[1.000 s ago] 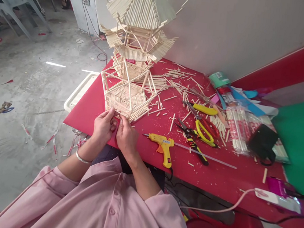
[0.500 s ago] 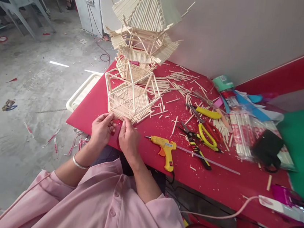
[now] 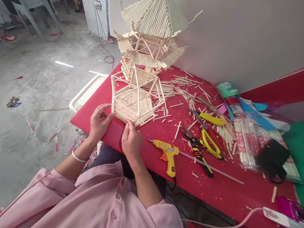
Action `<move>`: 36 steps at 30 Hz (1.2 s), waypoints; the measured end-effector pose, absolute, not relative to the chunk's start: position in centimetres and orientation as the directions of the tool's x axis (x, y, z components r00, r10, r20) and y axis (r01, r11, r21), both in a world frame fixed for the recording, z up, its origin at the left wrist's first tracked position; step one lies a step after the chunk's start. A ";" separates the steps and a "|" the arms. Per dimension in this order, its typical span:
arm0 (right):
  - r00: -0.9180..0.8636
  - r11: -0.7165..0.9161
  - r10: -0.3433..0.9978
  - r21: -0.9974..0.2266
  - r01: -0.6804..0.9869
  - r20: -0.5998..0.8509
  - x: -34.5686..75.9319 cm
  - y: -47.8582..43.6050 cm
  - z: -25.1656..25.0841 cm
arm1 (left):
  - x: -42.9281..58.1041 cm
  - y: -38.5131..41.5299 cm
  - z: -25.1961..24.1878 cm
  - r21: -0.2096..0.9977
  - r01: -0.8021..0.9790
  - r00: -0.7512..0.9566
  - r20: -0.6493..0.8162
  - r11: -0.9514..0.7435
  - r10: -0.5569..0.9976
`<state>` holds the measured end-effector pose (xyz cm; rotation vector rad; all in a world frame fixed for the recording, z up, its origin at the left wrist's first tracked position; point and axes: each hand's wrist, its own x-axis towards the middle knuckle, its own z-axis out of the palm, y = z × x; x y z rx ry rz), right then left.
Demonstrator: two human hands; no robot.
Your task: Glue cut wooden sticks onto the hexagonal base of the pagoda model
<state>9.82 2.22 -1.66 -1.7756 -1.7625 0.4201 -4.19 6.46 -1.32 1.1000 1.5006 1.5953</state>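
A hexagonal frame of thin wooden sticks (image 3: 152,111), with a ringed stick floor, rests at the near edge of the red table. My left hand (image 3: 100,124) is at its front left corner, thumb and forefinger closed around the edge there. Further right along the same front edge, my right hand (image 3: 132,141) pinches with thumb and forefinger; any separate stick between the fingers is too small to make out. Behind the frame stands a tiered stick pagoda (image 3: 158,16). To the right of my right hand lies a yellow glue gun (image 3: 167,154) with a clear glue stick in it.
Loose sticks (image 3: 185,82) lie scattered behind and right of the frame. Pliers (image 3: 210,143), cutters (image 3: 198,151) and bagged sticks (image 3: 244,142) cover the table's right side. A white tray (image 3: 80,99) sits past the left edge. A cable (image 3: 224,226) crosses the front right.
My hands have moved apart along the frame's front edge, the left one to its left corner. The whole view has shifted slightly; the frame and tools look unmoved on the table.
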 end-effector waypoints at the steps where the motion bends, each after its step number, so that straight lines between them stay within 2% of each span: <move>1: 0.069 0.058 0.981 -0.611 0.789 0.183 9.8 2.2 -1.7 | -4.3 6.7 -1.3 0.995 0.056 -0.406 0.103 -0.087 0.908; 5: 0.079 0.065 0.978 -0.634 0.771 0.195 9.9 2.2 -2.1 | -4.3 7.3 -1.2 1.000 0.007 -0.357 0.025 -0.024 0.934; 8: 0.090 0.078 0.972 -0.658 0.749 0.218 10.0 2.3 -2.5 | -4.3 7.3 -1.4 0.998 0.040 -0.316 0.063 -0.053 0.947; 13: 0.150 0.093 0.953 -0.722 0.685 0.265 10.4 2.5 -2.7 | -4.6 7.0 -2.3 0.976 0.197 -0.238 0.137 -0.091 0.961; 18: 0.186 0.077 0.949 -0.760 0.645 0.254 11.0 2.7 -2.4 | -4.6 6.8 -2.5 0.948 0.290 -0.201 0.197 -0.134 0.960; 36: 0.213 0.058 0.942 -0.752 0.657 0.259 10.7 2.6 -2.7 | -4.5 6.9 -2.5 0.921 0.322 -0.172 0.283 -0.218 0.943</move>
